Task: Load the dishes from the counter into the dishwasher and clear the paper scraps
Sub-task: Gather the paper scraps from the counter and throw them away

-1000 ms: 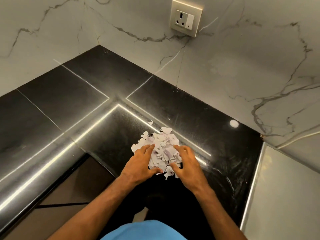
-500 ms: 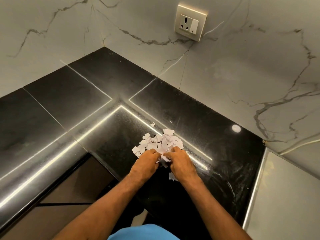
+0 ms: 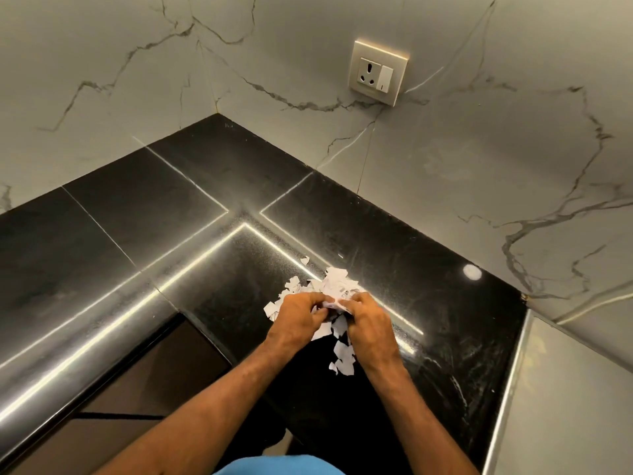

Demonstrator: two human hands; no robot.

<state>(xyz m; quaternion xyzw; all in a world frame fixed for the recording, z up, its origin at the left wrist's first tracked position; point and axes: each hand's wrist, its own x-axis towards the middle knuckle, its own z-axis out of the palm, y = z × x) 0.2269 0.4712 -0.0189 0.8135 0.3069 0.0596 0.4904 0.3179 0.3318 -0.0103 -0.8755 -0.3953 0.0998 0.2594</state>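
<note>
The left hand (image 3: 298,315) and right hand (image 3: 368,323) clutched paper scraps (image 3: 334,282) heaped on the black desk (image 3: 205,269), with strays trailing toward six o'clock. Light and loose, they likely needed cupping from underneath.

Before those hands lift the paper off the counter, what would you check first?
1. Left hand grips paper scraps: ok.
2. Right hand grips them too: ok.
3. Whole pile gathered: not ok, much lies beyond the grip.
4. Stray scrap behind the pile collected: not ok.
5. Loose scraps between the wrists held: not ok.
6. Bin to drop them in: cannot tell, none in view.
</note>
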